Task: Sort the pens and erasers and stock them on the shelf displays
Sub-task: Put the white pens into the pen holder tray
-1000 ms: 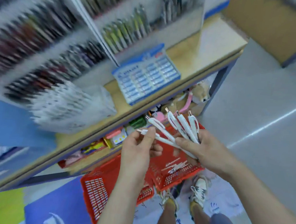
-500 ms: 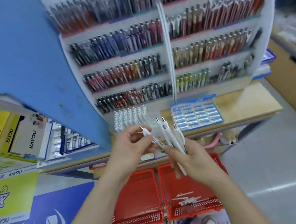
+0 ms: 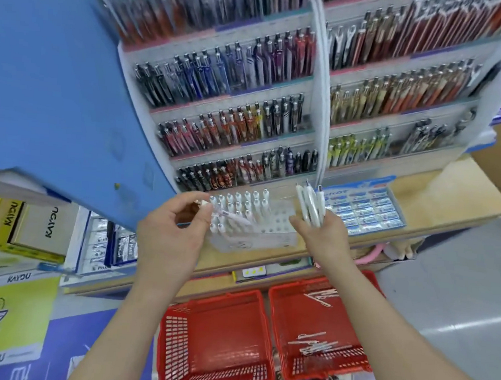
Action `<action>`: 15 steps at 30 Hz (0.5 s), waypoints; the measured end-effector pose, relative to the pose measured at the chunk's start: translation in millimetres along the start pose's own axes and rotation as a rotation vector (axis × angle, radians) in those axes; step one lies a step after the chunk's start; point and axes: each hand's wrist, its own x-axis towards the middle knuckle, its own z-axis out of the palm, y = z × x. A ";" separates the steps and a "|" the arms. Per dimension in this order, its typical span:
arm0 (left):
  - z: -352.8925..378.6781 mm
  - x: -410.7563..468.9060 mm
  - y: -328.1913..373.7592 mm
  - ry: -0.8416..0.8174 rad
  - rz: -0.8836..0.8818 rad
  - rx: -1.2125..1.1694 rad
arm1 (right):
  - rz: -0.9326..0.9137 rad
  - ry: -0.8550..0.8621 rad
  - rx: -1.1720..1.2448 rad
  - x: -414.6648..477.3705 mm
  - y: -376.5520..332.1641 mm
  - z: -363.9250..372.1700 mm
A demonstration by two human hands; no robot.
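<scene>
at the clear holder (image 3: 269, 239), left hand (image 3: 171, 230) pinches one pen (image 3: 233, 216), right hand (image 3: 321, 234) grips spares (image 3: 312, 205) — seat it upright in a free hole (image 3: 277, 221).

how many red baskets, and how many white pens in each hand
red baskets: 2
white pen in left hand: 1
white pens in right hand: 3 showing
total: 6

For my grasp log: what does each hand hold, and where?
Left hand pinches one white pen near one end; right hand grips a bunch of white pens by their lower halves.
</scene>
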 end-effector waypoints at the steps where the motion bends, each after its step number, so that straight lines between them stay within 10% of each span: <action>1: 1.6 -0.7 -2.1 0.014 0.008 0.031 | 0.005 -0.009 -0.013 2.1 1.8 4.0; 15: 9.0 -0.7 -7.2 -0.003 0.307 0.468 | 0.026 -0.016 0.086 -53.3 39.7 26.6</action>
